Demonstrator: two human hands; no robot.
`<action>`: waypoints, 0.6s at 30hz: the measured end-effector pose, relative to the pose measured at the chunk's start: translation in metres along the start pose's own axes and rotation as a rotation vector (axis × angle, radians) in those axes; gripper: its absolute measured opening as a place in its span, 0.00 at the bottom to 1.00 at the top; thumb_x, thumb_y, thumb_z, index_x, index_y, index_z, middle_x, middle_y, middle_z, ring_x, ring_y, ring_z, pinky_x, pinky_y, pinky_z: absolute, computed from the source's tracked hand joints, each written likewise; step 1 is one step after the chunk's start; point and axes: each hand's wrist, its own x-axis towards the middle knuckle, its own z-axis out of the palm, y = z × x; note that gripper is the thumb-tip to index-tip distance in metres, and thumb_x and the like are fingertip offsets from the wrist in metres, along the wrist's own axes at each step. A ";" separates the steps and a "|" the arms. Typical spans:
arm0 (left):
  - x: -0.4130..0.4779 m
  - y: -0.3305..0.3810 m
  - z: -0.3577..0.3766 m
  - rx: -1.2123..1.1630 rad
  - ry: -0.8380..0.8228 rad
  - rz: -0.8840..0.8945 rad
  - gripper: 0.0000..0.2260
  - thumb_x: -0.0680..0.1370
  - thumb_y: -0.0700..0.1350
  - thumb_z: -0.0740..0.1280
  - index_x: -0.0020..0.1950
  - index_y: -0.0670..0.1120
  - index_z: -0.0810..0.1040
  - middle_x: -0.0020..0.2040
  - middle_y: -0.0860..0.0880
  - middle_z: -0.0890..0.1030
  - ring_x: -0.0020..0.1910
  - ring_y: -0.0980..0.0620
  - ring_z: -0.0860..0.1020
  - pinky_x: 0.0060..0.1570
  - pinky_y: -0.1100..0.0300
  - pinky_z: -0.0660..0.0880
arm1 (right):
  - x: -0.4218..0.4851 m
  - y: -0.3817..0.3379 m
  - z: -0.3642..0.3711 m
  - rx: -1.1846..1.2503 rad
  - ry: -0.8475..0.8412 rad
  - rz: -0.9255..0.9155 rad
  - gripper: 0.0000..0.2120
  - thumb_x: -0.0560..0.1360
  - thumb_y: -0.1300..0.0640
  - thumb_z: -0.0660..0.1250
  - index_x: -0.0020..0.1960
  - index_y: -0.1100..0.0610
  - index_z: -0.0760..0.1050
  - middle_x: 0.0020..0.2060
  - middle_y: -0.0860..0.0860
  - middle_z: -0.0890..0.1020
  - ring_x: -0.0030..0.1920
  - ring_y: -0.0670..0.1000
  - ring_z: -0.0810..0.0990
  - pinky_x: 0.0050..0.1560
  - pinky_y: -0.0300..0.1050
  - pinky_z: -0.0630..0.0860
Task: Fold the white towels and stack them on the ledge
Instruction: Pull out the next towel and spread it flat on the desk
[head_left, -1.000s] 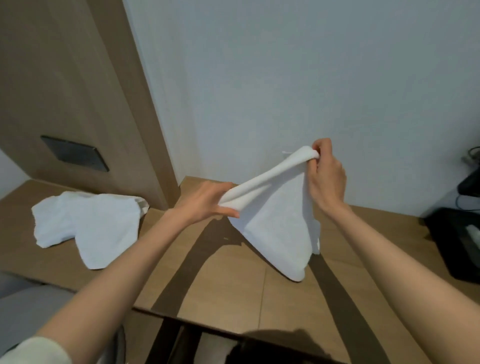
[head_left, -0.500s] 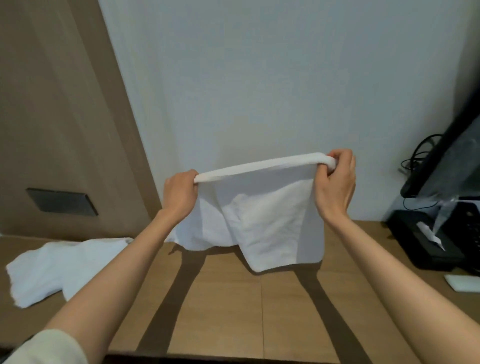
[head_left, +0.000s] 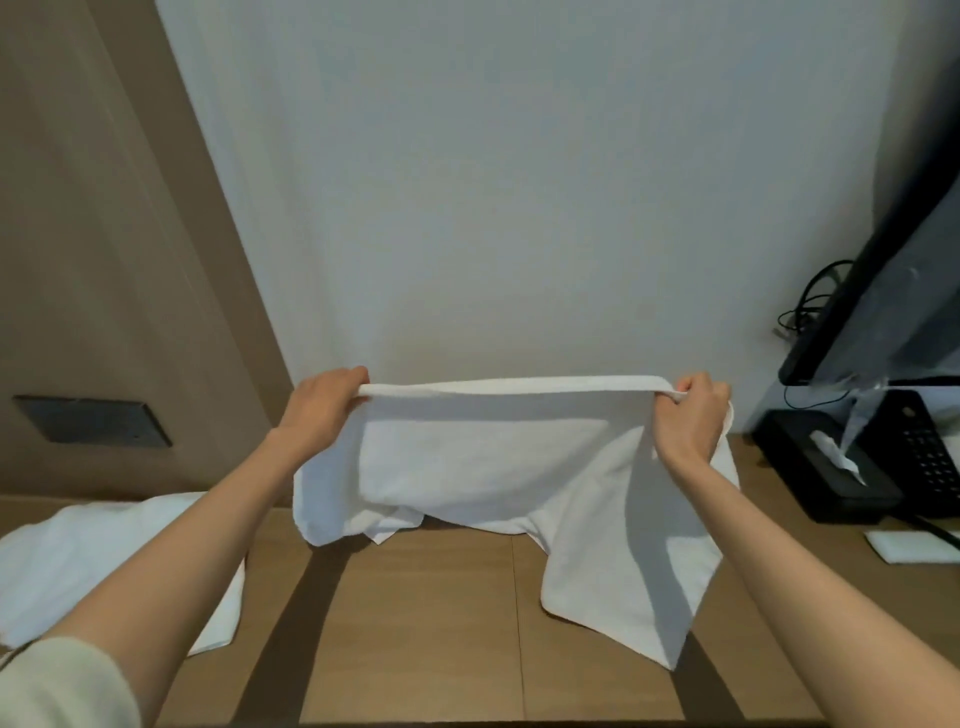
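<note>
White terry cloth lies crumpled at the far left: a loose white towel spread unfolded on the brown wooden surface, partly hidden behind the left forearm. Above it a dark grey rectangular plate is set into the brown wood-grain wall panel.

The left hand is raised in front of the pale wall, its fingers curled over the top left corner of a second white cloth towel. This towel's upper edge runs taut and nearly level across to the right hand, whose fingers are closed tight round the top right corner. The cloth hangs down from both grips above the surface. Its lower edge is uneven, bunched on the left and dropping lowest on the right. Whether that low corner touches the wood cannot be told.

Further right on the surface stand a black tissue box with a white tissue poking out and a black keypad telephone, with a small flat white pad in front of them. A black flat screen leans above them, cables behind it.
</note>
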 end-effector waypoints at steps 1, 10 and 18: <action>0.000 -0.005 0.001 0.038 -0.024 -0.030 0.06 0.79 0.39 0.60 0.55 0.43 0.72 0.51 0.41 0.77 0.49 0.39 0.76 0.46 0.49 0.72 | 0.002 0.001 0.000 0.012 0.005 0.030 0.01 0.74 0.66 0.62 0.46 0.64 0.71 0.55 0.64 0.70 0.49 0.62 0.73 0.53 0.46 0.66; 0.047 -0.001 -0.024 0.079 0.222 -0.108 0.14 0.75 0.31 0.58 0.59 0.40 0.74 0.50 0.36 0.73 0.43 0.35 0.75 0.42 0.49 0.67 | 0.049 -0.013 0.003 0.110 0.071 0.016 0.03 0.75 0.66 0.62 0.49 0.63 0.71 0.58 0.62 0.69 0.51 0.60 0.72 0.54 0.42 0.66; 0.041 0.022 -0.026 0.131 0.413 0.026 0.17 0.69 0.24 0.61 0.54 0.38 0.77 0.43 0.38 0.74 0.36 0.39 0.70 0.38 0.54 0.59 | 0.061 0.003 -0.014 0.105 0.183 -0.026 0.05 0.72 0.65 0.65 0.45 0.60 0.69 0.56 0.59 0.69 0.47 0.57 0.71 0.49 0.43 0.67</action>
